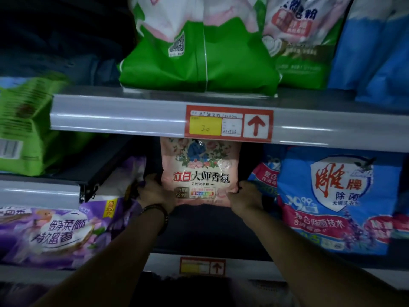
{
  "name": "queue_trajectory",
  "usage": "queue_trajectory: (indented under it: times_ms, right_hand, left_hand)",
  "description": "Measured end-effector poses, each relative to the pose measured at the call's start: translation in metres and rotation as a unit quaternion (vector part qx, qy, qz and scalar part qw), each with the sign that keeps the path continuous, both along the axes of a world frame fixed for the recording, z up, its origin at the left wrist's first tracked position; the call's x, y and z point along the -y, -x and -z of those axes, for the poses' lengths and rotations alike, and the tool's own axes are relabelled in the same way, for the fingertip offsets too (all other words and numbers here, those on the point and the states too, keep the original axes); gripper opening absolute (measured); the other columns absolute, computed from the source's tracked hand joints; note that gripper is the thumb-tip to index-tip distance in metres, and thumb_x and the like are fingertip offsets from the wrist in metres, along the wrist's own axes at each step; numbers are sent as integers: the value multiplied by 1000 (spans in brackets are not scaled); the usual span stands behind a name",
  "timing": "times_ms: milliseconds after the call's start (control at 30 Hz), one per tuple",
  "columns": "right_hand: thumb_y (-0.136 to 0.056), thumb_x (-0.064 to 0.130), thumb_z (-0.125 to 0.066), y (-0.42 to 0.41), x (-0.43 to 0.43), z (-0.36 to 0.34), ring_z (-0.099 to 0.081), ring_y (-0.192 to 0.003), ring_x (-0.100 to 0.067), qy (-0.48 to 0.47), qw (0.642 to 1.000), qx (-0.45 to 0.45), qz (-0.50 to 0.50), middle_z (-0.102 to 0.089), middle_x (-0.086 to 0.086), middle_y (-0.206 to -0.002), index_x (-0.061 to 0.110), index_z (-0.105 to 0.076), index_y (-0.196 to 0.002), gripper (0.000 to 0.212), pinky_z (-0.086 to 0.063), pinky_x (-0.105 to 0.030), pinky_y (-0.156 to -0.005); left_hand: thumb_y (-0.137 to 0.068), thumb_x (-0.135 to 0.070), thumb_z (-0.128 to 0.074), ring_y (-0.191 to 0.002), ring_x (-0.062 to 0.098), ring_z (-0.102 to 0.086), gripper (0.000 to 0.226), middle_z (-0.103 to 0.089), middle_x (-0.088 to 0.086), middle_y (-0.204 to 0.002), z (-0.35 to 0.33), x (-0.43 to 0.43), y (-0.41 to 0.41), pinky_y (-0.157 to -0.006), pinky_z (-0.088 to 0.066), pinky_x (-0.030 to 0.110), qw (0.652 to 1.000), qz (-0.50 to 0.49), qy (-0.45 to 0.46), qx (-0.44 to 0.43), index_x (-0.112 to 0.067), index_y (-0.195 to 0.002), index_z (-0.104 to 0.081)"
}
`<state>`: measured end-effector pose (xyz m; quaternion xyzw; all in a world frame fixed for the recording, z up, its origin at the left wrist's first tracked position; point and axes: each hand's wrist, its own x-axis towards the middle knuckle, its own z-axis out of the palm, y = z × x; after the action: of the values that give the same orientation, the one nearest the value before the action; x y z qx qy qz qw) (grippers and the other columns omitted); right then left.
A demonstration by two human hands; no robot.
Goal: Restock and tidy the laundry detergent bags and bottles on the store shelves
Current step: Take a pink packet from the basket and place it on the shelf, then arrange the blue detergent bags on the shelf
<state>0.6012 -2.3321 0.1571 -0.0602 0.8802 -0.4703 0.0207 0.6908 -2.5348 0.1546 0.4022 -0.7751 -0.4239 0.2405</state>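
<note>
A pink detergent bag with a floral print stands upright at the back of the middle shelf, in a dark gap between other bags. My left hand grips its lower left corner and my right hand grips its lower right corner. A dark bead bracelet sits on my left wrist. Both forearms reach in from below.
A purple bag lies left of the gap and a blue bag stands right of it. Green bags sit on the shelf above, over the grey shelf rail with a red price tag. Another green bag stands at far left.
</note>
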Motion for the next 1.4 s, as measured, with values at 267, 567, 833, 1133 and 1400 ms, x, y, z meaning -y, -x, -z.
queue_trajectory:
  times_ms: [267,567,833,1133,1400]
  right_hand:
    - [-100,44,-66,-67,-54,-51,-68,-97,-14,-12,994,18,-103,-71,2,-114,21,-68,-122,31,-58,-30,-79]
    - [-104,35,-62,-160,-127,-149,-68,-93,-15,22,990,-57,-129,-69,8,-95,35,-66,-89,16,-61,-42,-86]
    - [-93,34,-75,-190,-201,-228,-63,-72,-14,17,991,-122,-45,-72,4,-85,29,-67,-93,10,-45,-24,-60]
    - [-97,39,-68,-174,-290,-323,-64,-98,-17,-37,983,-176,24,-67,2,-115,23,-59,-125,33,-48,-26,-66]
    - [-97,19,-60,-130,-331,-353,-60,-117,-30,-84,986,-129,58,-58,-13,-142,22,-36,-156,64,-52,-31,-81]
  left_hand:
    - [-96,5,-54,-73,21,-72,23,-59,14,-86,-53,-74,-65,-68,-58,27,974,218,53,35,-6,-84,-70]
    - [-92,-15,-70,-86,8,-66,10,-72,-9,-92,-139,-162,-129,-77,-51,16,922,376,93,1,-24,-94,-73]
    - [-82,-30,-62,-84,12,-70,19,-75,-4,-94,-237,-233,-159,-79,-56,33,882,421,205,-57,-27,-99,-70]
    - [-88,-36,-66,-122,19,-60,43,-61,-5,-134,-342,-296,-125,-100,-55,41,805,452,382,-49,-31,-130,-59]
    - [-93,-34,-65,-158,27,-21,59,-26,4,-168,-368,-367,-74,-126,-29,44,677,468,563,-75,-27,-149,-46]
